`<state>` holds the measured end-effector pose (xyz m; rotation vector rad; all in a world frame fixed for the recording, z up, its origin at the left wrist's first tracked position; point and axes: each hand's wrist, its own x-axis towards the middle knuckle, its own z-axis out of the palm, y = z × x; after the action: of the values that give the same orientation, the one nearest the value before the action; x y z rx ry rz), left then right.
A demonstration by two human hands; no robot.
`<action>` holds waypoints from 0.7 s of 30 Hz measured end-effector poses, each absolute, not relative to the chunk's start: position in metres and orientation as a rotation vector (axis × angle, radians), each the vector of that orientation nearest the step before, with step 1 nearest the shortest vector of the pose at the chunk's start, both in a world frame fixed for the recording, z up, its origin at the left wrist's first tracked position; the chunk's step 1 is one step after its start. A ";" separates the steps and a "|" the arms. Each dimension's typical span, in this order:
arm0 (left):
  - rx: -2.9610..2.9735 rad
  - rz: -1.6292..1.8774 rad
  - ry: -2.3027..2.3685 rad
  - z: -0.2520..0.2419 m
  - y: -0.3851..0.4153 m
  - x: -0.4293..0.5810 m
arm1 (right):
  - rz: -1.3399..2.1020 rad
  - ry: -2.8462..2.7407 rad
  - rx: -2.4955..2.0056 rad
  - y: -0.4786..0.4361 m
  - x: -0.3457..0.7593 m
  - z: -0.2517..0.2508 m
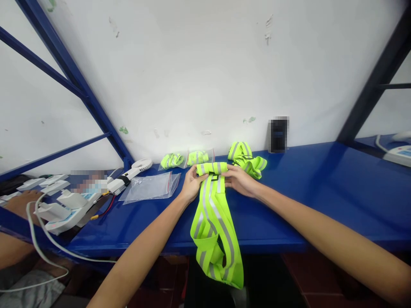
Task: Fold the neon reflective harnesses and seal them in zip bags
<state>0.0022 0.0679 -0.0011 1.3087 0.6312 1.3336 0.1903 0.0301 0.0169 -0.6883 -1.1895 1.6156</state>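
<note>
A neon yellow reflective strap vest with grey stripes lies across the blue shelf and hangs over its front edge. Its far end is rolled into a short tube. My left hand pinches the left end of that roll. My right hand grips the right end, fingers curled over it. Another loose vest lies bunched just behind my right hand. Two folded vests in small clear bags sit by the wall behind my left hand.
A stack of empty clear zip bags lies left of my hands. A white hand fan, white devices and cables crowd the left end. A dark object leans on the wall. Blue frame bars rise at both sides.
</note>
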 end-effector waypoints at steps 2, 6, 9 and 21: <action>1.306 1.345 0.634 -0.001 0.069 0.002 | 1.677 -1.124 -0.686 0.029 0.191 0.020; 1.283 1.320 0.662 0.000 0.066 0.003 | 1.662 -1.095 -0.724 0.027 0.191 0.023; 1.222 1.294 0.664 0.004 0.062 0.005 | 1.625 -1.107 -0.716 0.028 0.191 0.022; 1.066 1.152 0.458 0.026 0.046 0.004 | 1.345 -1.180 -0.679 0.032 0.191 0.015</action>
<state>0.0045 0.0460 0.0257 1.0659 0.4582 1.1523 0.1906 0.0322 0.0154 -0.6786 -1.1805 1.3452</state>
